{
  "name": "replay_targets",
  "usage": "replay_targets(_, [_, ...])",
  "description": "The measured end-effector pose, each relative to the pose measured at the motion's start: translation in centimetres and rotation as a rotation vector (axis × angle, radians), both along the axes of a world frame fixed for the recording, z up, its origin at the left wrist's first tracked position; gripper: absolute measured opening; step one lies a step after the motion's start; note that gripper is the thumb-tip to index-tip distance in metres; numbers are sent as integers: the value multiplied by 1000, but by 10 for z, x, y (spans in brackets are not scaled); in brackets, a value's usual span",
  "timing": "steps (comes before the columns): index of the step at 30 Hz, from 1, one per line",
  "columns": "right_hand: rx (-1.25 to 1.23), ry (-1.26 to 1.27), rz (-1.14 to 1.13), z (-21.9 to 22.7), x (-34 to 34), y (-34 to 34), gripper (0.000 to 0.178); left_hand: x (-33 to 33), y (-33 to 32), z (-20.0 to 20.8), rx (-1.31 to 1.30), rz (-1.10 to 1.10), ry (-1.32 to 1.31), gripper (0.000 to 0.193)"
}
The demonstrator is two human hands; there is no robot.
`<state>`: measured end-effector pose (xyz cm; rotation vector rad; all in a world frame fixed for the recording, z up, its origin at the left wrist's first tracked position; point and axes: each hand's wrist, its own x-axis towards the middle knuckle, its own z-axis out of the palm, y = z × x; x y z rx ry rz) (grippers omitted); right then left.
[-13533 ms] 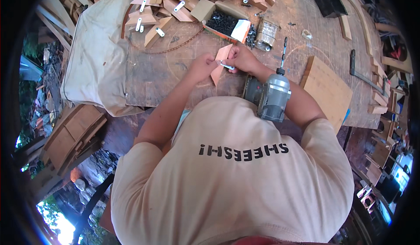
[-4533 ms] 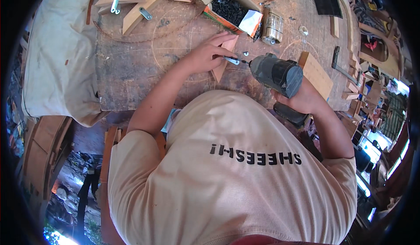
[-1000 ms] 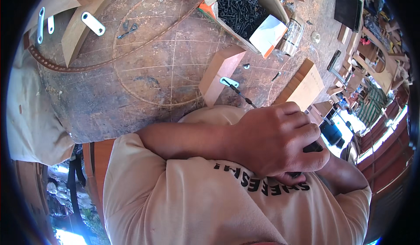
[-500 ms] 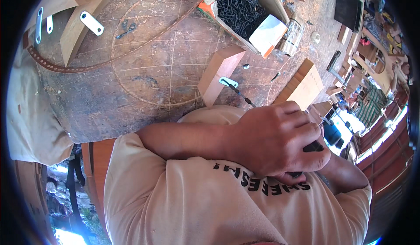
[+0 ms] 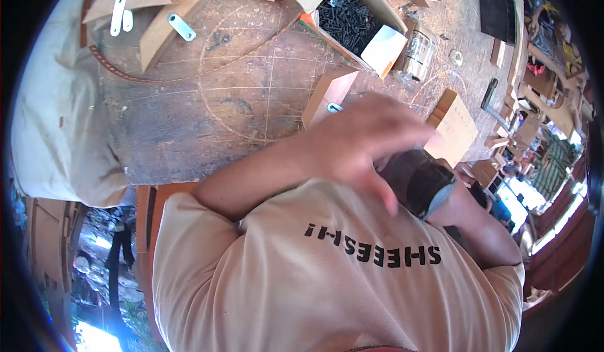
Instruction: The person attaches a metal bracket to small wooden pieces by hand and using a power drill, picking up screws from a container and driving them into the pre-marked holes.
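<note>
My left hand (image 5: 371, 135) reaches in from the left, blurred, with its thumb spread away from the fingers and nothing gripped. Below it is a dark, blocky object (image 5: 415, 176) with a pale edge, probably a tool's body. My right forearm (image 5: 469, 220) ends at this object; the right hand's fingers are hidden. Just beyond the left hand stands an angled wood block (image 5: 327, 94) at the bench's near side. A small metal plate (image 5: 335, 107) lies against it, partly covered by the hand.
An open cardboard box (image 5: 385, 50) of black screws stands at the back, beside a clear wrapped roll (image 5: 416, 53). Wood pieces (image 5: 178, 18) with metal plates lie far left. Another block (image 5: 456, 125) and a clamp (image 5: 494, 100) are on the right. A perforated strip (image 5: 189, 75) crosses the bench.
My left hand has opened and lifted from the dark object it was closed around, moving up and left. The long bit that touched a screw at the metal plate no longer shows.
</note>
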<state>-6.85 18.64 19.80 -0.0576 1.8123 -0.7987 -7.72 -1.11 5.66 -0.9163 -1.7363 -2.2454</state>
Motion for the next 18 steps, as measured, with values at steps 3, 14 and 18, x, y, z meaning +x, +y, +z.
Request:
replay_targets(3, [-121, 319, 200, -9, 13, 14, 28, 11, -36, -41, -466, 56, -81, 61])
replay_targets(14, [-81, 556, 164, -28, 48, 36, 42, 26, -24, -56, -904, 173, 271, 10])
replay_targets(18, [123, 67, -77, -6, 48, 30, 46, 35, -19, -61, -947, 189, 343, 15])
